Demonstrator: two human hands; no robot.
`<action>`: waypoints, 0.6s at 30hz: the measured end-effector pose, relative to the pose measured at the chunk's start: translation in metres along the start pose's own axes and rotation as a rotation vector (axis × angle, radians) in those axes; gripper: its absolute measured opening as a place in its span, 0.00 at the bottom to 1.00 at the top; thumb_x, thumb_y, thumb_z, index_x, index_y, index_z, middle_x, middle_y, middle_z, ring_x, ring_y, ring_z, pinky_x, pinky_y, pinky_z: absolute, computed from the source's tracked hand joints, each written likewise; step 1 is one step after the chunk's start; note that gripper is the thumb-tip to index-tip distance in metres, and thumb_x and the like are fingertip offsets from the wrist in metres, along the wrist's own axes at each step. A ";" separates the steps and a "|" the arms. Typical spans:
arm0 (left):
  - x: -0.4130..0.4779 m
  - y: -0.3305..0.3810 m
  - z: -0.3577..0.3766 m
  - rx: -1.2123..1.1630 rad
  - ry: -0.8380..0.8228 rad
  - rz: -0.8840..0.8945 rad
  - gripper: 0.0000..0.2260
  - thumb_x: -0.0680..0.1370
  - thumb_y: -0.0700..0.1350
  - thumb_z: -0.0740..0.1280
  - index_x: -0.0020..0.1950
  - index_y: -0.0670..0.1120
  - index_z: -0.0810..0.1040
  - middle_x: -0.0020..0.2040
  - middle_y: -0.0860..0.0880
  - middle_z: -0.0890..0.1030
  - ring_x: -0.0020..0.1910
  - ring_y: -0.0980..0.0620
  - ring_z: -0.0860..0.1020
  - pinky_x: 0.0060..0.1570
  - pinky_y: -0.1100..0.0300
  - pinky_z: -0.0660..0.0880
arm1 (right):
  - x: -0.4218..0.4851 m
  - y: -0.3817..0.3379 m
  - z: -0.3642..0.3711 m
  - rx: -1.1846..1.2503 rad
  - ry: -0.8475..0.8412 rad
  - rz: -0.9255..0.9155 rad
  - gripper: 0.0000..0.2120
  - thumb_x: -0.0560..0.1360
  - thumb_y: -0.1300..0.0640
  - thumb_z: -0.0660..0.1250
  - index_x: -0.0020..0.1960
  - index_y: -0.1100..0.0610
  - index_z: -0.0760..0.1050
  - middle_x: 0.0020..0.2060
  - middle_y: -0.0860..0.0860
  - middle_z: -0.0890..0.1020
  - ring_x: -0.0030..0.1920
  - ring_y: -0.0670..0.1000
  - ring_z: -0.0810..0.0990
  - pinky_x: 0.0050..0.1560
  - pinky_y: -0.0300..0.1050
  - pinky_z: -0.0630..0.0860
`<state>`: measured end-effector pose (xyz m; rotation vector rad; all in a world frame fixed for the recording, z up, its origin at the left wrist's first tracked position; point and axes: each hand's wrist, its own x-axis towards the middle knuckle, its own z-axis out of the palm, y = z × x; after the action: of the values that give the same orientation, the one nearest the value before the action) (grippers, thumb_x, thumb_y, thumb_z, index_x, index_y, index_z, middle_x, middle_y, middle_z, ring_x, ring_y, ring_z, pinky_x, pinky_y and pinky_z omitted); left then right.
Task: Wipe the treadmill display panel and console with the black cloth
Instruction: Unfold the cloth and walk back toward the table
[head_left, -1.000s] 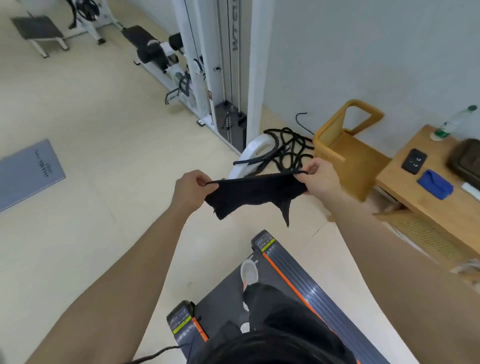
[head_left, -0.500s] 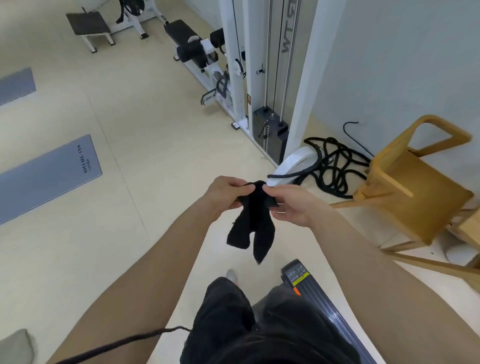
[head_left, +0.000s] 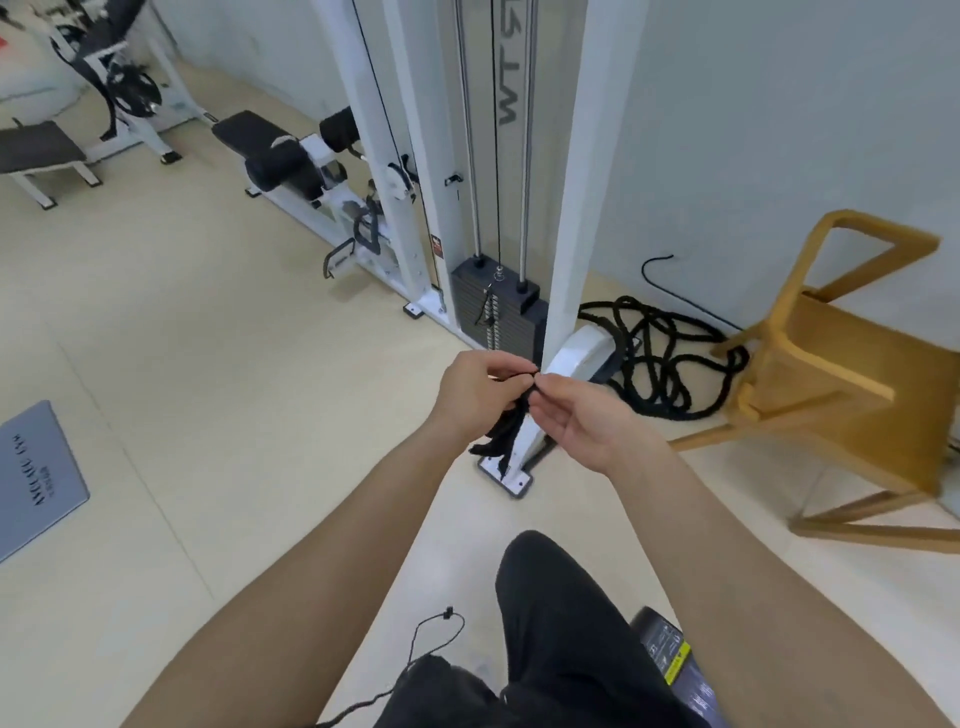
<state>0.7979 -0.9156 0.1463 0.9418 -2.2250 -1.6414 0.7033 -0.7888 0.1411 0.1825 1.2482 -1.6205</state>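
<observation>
The black cloth (head_left: 501, 436) hangs bunched in a narrow strip below my two hands, which meet in front of me at mid-frame. My left hand (head_left: 475, 395) pinches the cloth's top edge with its fingers closed. My right hand (head_left: 576, 415) pinches the same edge right beside it, fingertips touching the left hand's. Only a rear corner of the treadmill (head_left: 675, 660) shows at the bottom right, dark with a yellow label. Its display panel and console are out of view.
A white cable weight machine (head_left: 498, 171) stands straight ahead, its foot plate just beyond the cloth. A coiled black battle rope (head_left: 660, 358) lies right of it. A wooden chair (head_left: 841, 364) stands at the right. Benches sit at the far left, and a grey mat (head_left: 31, 478) lies left.
My hands came together, so the cloth went from stretched wide to a hanging bunch. The view swung left and up, off the treadmill deck toward the weight machine.
</observation>
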 end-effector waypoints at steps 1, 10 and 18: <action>0.012 0.009 0.002 0.054 -0.018 0.032 0.06 0.76 0.41 0.73 0.49 0.50 0.87 0.42 0.55 0.86 0.45 0.57 0.84 0.53 0.54 0.81 | 0.004 -0.010 0.000 0.040 0.028 -0.022 0.06 0.77 0.64 0.70 0.54 0.62 0.79 0.39 0.53 0.86 0.36 0.46 0.85 0.39 0.38 0.82; 0.123 0.093 0.066 0.326 -0.409 0.273 0.09 0.73 0.46 0.76 0.52 0.54 0.87 0.44 0.60 0.85 0.40 0.66 0.79 0.43 0.71 0.74 | 0.037 -0.100 -0.060 0.168 0.205 -0.201 0.12 0.78 0.58 0.72 0.61 0.53 0.80 0.44 0.51 0.87 0.43 0.49 0.86 0.45 0.45 0.82; 0.200 0.174 0.205 0.423 -0.755 0.395 0.12 0.78 0.40 0.72 0.44 0.58 0.85 0.44 0.55 0.85 0.42 0.51 0.82 0.45 0.55 0.82 | 0.017 -0.166 -0.199 -0.215 0.631 -0.336 0.11 0.81 0.60 0.62 0.55 0.51 0.82 0.39 0.50 0.81 0.38 0.48 0.78 0.40 0.42 0.77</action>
<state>0.4737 -0.8486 0.1956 -0.1363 -3.0600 -1.5092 0.4800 -0.6563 0.1448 0.3854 2.0131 -1.7585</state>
